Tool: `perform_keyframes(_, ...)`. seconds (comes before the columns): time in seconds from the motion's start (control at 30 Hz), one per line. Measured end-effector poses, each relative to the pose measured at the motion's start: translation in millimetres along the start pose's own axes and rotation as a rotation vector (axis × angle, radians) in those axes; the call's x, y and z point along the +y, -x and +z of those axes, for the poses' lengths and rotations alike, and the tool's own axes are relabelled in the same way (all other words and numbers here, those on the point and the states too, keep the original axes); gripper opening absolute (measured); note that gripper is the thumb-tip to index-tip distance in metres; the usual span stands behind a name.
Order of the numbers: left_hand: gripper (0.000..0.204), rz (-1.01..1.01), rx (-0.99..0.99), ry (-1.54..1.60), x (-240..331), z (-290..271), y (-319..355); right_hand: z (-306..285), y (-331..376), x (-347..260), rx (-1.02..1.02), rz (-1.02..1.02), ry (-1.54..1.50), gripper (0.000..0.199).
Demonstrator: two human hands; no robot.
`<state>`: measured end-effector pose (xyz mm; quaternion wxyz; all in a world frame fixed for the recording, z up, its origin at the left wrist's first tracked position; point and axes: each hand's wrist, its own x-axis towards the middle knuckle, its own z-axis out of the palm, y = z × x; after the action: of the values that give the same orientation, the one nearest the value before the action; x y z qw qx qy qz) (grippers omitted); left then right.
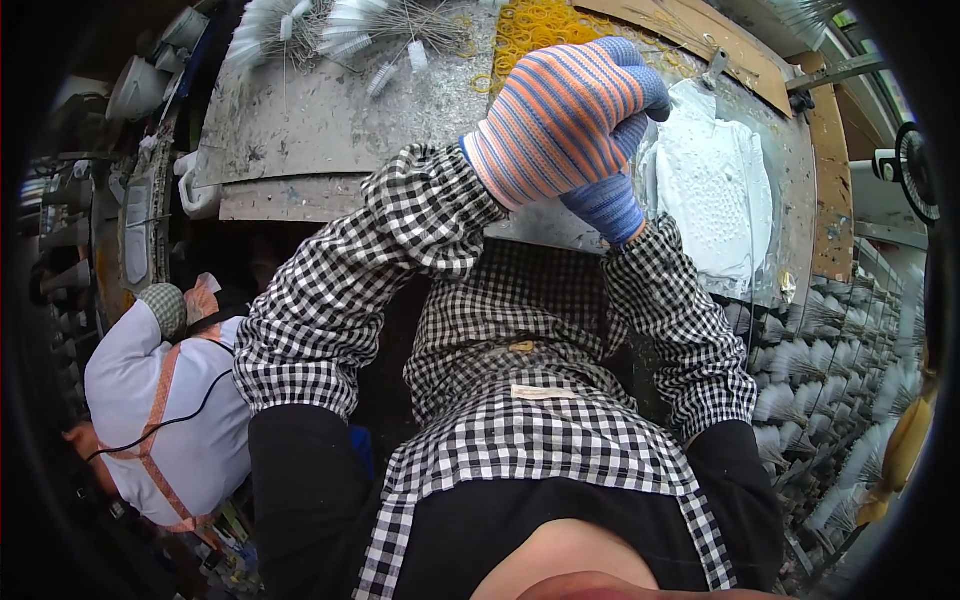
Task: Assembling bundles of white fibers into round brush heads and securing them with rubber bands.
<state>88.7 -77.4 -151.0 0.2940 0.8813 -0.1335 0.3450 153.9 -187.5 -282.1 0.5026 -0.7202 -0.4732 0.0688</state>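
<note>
My left hand (560, 120), in a knitted glove with orange and blue stripes, is raised above the worktable. Its fingers are curled closed, and whatever they hold is hidden. Just below and behind it is my right hand (607, 208), in a bluish knitted glove. The left hand covers most of it, so its fingers do not show. Close beyond both hands lies a heap of yellow rubber bands (535, 35). A slab of white paste (712, 190), dotted with small dents, spreads over the table right of my hands.
White-bristled brushes with thin wire stems (350, 30) lie at the far left of the grey table (290, 130). A metal scraper (716, 68) rests by the paste. Racks of white brushes (830, 370) stand at right. A person in white (175, 420) works at left.
</note>
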Motion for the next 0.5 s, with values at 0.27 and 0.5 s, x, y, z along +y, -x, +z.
perform_keyframes(0.27,0.014,-0.093,-0.086,0.045,19,2,36,22,34,9,0.086,-0.066,-0.086,0.035)
perform_keyframes(0.5,0.016,-0.04,-0.082,0.004,27,-2,5,1,16,-18,0.135,-0.06,-0.087,0.036)
